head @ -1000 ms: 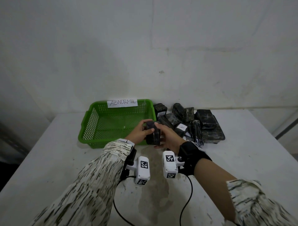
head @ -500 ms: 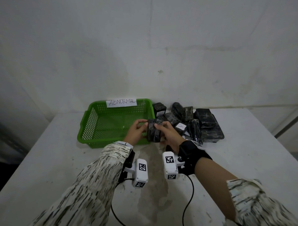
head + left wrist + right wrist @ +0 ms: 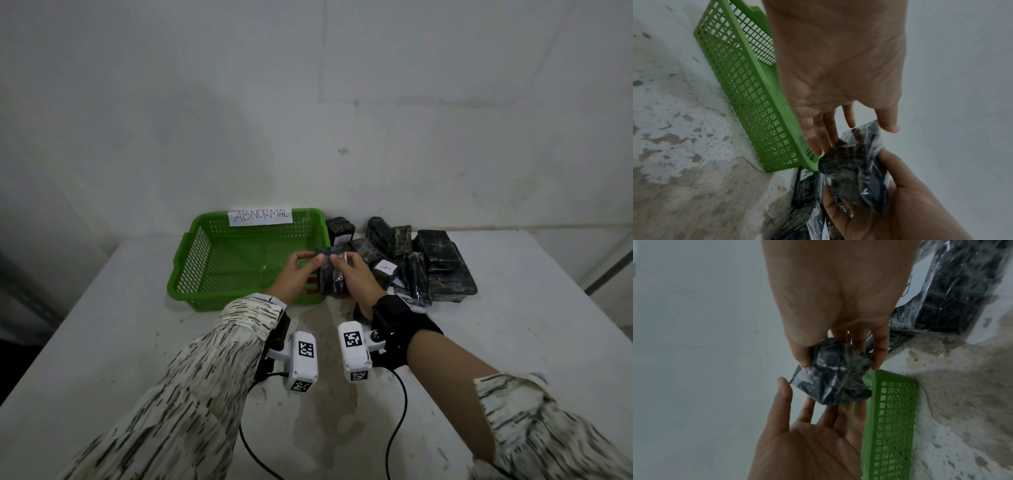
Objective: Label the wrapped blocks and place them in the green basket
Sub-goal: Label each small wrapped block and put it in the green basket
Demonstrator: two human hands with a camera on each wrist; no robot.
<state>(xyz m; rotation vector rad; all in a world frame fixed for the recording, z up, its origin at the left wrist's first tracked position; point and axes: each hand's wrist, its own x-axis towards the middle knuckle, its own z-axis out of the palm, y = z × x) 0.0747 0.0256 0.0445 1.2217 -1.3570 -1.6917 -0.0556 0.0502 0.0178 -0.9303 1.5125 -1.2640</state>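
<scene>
White table (image 3: 102,342) bears green basket (image 3: 191,274), nothing visible inside; right hand (image 3: 356,277) clamps wrapped block (image 3: 330,277); left hand (image 3: 294,277) slack.

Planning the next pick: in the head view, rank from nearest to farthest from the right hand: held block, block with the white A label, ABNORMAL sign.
1. held block, gripped in the right hand.
2. A-labelled block, just right of it, in the pile.
3. ABNORMAL sign, on the green basket's far rim, left.

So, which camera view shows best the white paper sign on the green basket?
The head view: the paper sign on the green basket faces the camera at the far rim and reads ABNORMAL. The left wrist and right wrist views show only mesh walls of the basket, without the sign.
</scene>
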